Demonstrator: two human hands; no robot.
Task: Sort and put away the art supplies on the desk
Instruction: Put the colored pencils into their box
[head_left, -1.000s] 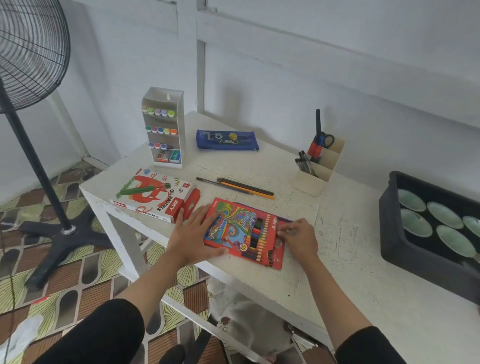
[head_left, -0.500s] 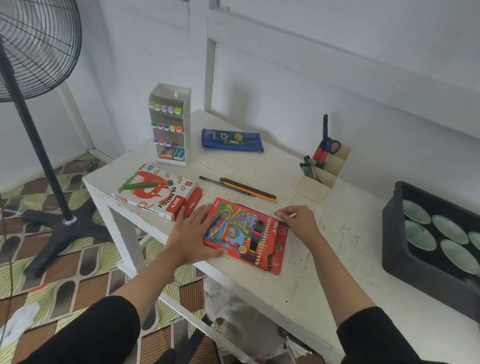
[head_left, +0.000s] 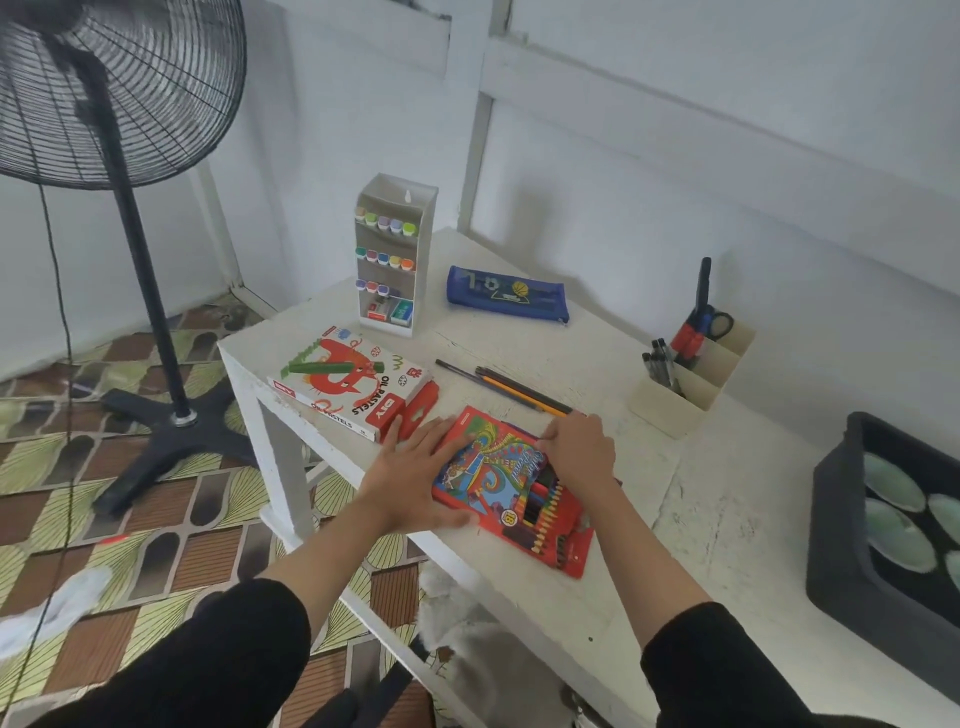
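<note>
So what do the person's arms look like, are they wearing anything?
Both arms wear black sleeves of plain cloth: the left sleeve and the right sleeve each end near the elbow. Below that the left forearm and right forearm are bare. No gloves, watch, bracelet or rings show.

Left hand (head_left: 415, 480) flat, splayed — right hand (head_left: 579, 449) arched, knuckles up

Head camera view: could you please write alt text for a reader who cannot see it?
A person's left hand presses flat on a red coloured-pencil box on a white desk while the right hand rests at its far edge. Beyond it are an oil pastels box, loose pencils, a marker rack, a blue pencil case and a pen holder.
</note>
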